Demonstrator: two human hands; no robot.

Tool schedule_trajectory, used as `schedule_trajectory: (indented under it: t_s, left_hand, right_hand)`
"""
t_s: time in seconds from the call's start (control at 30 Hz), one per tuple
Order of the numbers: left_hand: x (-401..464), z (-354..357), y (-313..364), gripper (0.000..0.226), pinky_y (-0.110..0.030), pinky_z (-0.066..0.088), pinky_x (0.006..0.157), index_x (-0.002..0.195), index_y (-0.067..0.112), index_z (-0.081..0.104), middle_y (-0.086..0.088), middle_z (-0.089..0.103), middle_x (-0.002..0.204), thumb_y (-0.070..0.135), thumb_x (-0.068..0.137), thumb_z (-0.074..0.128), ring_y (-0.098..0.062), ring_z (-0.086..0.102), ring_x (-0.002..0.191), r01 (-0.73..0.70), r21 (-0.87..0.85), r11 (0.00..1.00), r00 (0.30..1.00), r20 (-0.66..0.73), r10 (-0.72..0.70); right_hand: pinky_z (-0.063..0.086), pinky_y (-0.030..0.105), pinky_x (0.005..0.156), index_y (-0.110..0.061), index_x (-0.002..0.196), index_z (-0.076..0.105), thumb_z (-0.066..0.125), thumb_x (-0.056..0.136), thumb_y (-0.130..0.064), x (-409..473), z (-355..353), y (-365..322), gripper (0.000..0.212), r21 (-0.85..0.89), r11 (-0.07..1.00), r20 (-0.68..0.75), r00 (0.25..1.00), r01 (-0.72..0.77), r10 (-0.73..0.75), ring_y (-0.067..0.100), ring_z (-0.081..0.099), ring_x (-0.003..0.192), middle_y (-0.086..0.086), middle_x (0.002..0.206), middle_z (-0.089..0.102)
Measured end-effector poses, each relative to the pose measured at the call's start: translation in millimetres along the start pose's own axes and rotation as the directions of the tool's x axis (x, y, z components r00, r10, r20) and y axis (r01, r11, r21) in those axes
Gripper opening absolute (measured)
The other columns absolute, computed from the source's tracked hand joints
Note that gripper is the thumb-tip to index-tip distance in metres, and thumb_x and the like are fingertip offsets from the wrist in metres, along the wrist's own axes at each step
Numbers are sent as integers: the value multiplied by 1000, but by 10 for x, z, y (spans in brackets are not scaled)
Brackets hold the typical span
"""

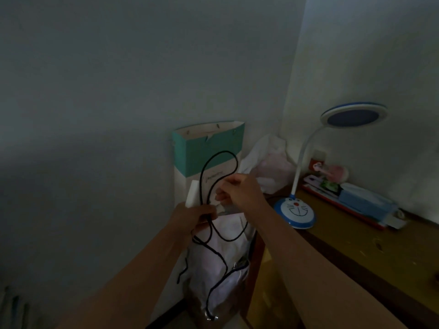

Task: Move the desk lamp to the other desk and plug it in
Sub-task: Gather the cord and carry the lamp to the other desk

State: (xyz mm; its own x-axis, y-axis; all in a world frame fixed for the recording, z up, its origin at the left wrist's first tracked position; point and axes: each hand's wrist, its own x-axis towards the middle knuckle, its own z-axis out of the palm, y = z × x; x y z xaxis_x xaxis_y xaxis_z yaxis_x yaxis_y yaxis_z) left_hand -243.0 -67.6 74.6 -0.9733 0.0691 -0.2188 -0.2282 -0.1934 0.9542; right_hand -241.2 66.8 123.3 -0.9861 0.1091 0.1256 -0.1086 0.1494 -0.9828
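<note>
A blue and white desk lamp with a cartoon cat face on its round base stands on the wooden desk at the right; its white neck curves up to a round blue head. A black cord loops up in front of the teal bag and hangs down past a white bag, its plug end dangling near the floor. My left hand grips the cord's strands. My right hand pinches the cord near a small white thing, just left of the lamp's base.
A teal and white paper bag leans against the wall. A white plastic bag stands below my hands beside the desk. More plastic bags, a pale blue box and small items sit at the desk's back by a wall socket.
</note>
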Motion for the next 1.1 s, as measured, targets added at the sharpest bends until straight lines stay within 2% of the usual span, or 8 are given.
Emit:
schedule_trajectory:
  t_s: [0.13,0.3,0.47,0.63,0.77,0.9,0.97,1.1]
  left_hand:
    - [46,-33,124,12,-18,50,39,68,4,63,0,63,39,3,80,65,-9,61,36,6,-38,999,1000,9,-6]
    - [132,-118,269,18,-21,51,46,67,8,59,4,59,38,8,84,63,-6,56,34,0,-57,998,998,57,4]
    - [196,-122,369,17,-13,42,34,68,9,59,6,58,39,9,85,62,-3,53,31,-20,-70,997,997,79,25]
    - [267,-67,406,14,-12,38,33,70,10,61,6,60,41,10,84,63,-4,51,31,5,-73,997,997,82,1]
    - [361,20,368,13,-12,37,32,72,11,62,5,63,43,12,85,62,-4,51,32,19,-61,998,999,47,-16]
    - [526,262,278,8,-12,37,31,80,9,67,3,70,49,14,85,62,-4,52,33,46,-86,995,999,3,-46]
    - [638,442,225,7,-13,38,32,83,9,67,4,72,53,14,85,63,-4,54,35,60,-106,993,998,-11,-61]
    - [849,851,136,7,-16,46,35,80,7,65,2,74,55,11,84,62,-5,63,39,78,-166,983,996,-19,-83]
  right_hand:
    - [52,24,61,-3,88,66,51,90,-6,37,-154,160,16,-171,985,-116,993,-23,3,15,59,64,9,78,62]
    - [43,33,76,-12,85,56,51,88,-15,37,-403,534,7,-383,895,-157,971,-227,179,22,51,82,10,87,56]
    - [39,27,78,-20,82,47,54,90,-21,94,-382,830,10,-263,894,-184,929,-362,322,12,47,69,-3,77,48]
    - [41,24,60,-17,68,51,51,90,-12,393,-281,1003,22,97,892,-128,883,-442,452,11,48,61,0,70,51]
    - [44,18,52,-8,68,54,47,88,7,642,-299,1016,26,333,869,-143,892,-365,429,13,50,56,6,65,51]
    - [45,21,48,-5,61,53,43,86,15,802,-435,1006,34,377,887,-144,929,-267,341,14,53,47,11,59,49]
    - [45,24,52,1,72,59,47,84,15,874,-548,987,22,332,911,-146,941,-245,306,19,52,50,13,60,53]
    - [45,33,59,-1,82,65,52,80,9,972,-858,983,17,28,989,-135,980,-146,148,24,54,59,15,68,60]
